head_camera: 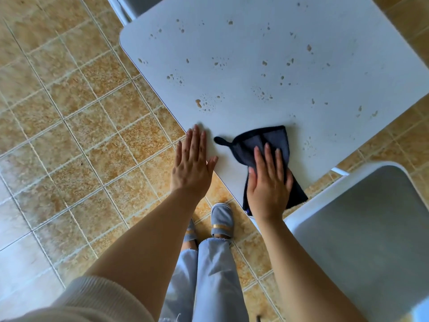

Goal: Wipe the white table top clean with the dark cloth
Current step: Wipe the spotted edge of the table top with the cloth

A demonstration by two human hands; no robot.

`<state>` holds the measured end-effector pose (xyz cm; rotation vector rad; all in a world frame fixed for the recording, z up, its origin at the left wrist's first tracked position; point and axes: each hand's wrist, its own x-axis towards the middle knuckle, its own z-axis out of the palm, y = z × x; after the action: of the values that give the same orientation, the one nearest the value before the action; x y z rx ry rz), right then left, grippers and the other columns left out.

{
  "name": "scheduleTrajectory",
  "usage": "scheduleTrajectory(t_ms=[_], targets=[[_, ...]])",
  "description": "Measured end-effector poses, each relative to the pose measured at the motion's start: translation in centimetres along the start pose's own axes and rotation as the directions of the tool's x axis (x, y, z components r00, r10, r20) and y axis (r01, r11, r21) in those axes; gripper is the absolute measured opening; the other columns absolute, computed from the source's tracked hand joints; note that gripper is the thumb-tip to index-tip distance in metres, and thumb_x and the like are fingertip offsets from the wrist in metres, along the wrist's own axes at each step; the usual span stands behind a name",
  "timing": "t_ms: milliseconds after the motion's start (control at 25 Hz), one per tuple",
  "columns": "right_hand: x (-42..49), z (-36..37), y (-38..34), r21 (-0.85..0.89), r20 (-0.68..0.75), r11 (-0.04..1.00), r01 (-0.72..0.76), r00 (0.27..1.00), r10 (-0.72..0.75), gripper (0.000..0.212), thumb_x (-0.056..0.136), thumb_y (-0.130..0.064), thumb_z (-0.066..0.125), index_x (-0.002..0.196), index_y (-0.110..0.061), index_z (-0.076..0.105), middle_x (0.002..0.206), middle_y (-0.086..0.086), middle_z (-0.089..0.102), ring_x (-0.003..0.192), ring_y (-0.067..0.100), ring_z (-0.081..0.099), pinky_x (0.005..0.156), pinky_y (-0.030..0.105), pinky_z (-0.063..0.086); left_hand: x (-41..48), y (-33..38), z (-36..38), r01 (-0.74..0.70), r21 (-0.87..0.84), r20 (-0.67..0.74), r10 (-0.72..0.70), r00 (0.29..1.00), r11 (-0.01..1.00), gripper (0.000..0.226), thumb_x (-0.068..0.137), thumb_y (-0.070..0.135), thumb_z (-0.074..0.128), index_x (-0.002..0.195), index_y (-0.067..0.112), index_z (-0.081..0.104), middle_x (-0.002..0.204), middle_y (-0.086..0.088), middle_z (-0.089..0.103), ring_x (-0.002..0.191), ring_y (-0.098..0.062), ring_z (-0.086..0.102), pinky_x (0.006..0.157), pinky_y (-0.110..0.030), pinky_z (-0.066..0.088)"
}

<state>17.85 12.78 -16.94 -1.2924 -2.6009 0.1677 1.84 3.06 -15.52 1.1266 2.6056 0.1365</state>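
The white table top (255,43) fills the upper middle of the head view and is dotted with several water droplets and small brown smears. A dark blue cloth (262,141) with a hanging loop lies at the table's near corner, partly drooping over the edge. My right hand (269,182) presses flat on the cloth, fingers together. My left hand (192,163) rests flat on the table's near left edge, fingers spread, holding nothing.
A white chair seat (362,228) stands close at the lower right, beside the table corner. Another chair (130,5) shows at the top left. Tan tiled floor (69,135) surrounds the table. My legs and grey slippers (221,219) are below.
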Motion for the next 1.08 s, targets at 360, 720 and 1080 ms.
scheduleTrajectory(t_ms=[360, 720, 1080], targets=[[6.2, 1.5, -1.1, 0.038, -0.086, 0.956, -0.290, 0.953, 0.292, 0.045, 0.104, -0.036, 0.044, 0.147, -0.024, 0.048, 0.155, 0.001, 0.044, 0.145, 0.026, 0.038, 0.104, 0.049, 0.038, 0.0, 1.4, 1.0, 0.020, 0.004, -0.105, -0.020, 0.994, 1.000, 0.066, 0.102, 0.046, 0.018, 0.155, 0.006, 0.009, 0.162, -0.011, 0.005, 0.150, -0.022, 0.002, 0.122, -0.040, 0.005], [4.4, -0.6, 6.4, -0.068, -0.052, 0.942, -0.330, 0.944, 0.327, 0.045, 0.107, -0.037, 0.036, 0.151, -0.025, 0.041, 0.158, -0.001, 0.039, 0.148, 0.024, 0.033, 0.107, 0.049, 0.036, 2.7, 7.6, 1.8, -0.170, -0.011, -0.131, 0.167, 0.977, 0.985, 0.062, 0.103, 0.040, 0.019, 0.153, 0.004, 0.012, 0.161, -0.014, 0.010, 0.150, -0.022, 0.006, 0.122, -0.039, 0.006], [5.4, -0.2, 5.3, -0.041, -0.042, 0.990, -0.138, 0.990, 0.136, 0.045, 0.108, -0.039, 0.038, 0.150, -0.026, 0.043, 0.158, -0.001, 0.039, 0.147, 0.022, 0.035, 0.107, 0.046, 0.037, 4.5, 9.1, 2.2, -0.094, -0.016, -0.209, 0.089, 0.974, 0.995, 0.060, 0.102, 0.036, 0.021, 0.153, 0.003, 0.019, 0.160, -0.013, 0.017, 0.149, -0.021, 0.012, 0.122, -0.039, 0.007]])
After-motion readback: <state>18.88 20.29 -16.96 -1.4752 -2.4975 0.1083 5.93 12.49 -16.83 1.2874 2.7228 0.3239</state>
